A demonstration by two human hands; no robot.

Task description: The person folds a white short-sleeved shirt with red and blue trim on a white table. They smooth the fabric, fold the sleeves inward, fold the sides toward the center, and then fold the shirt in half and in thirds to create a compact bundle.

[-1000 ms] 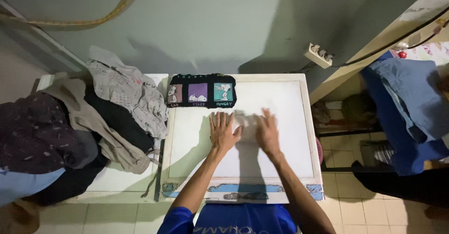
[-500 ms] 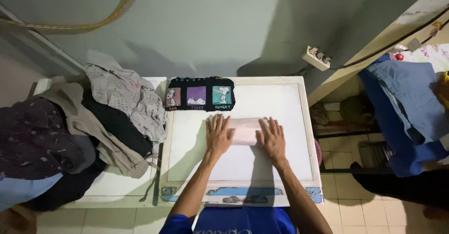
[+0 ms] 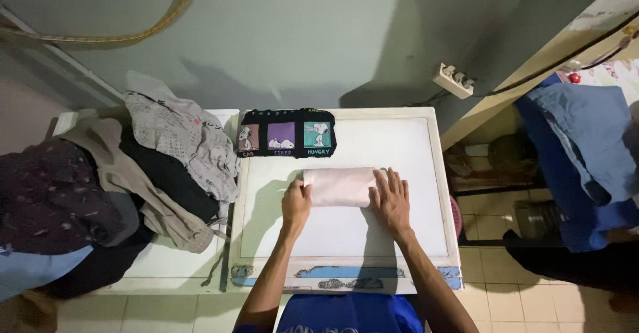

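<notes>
A small pale pink folded cloth (image 3: 339, 186) lies in the middle of a white table (image 3: 413, 226). My left hand (image 3: 295, 204) grips its left end, thumb on top. My right hand (image 3: 392, 201) rests flat on its right end with fingers spread. Behind the cloth, at the table's far edge, sits a folded black shirt (image 3: 287, 133) with three coloured cartoon panels.
A heap of unfolded clothes (image 3: 126, 180) in grey, beige, black and dark print covers a second white table on the left. Blue garments (image 3: 586, 160) hang at the right. A power strip (image 3: 454, 80) is fixed to the grey wall.
My hands spread apart from the middle of the table to the two ends of the pink cloth, which now shows as a neat folded rectangle between them.
</notes>
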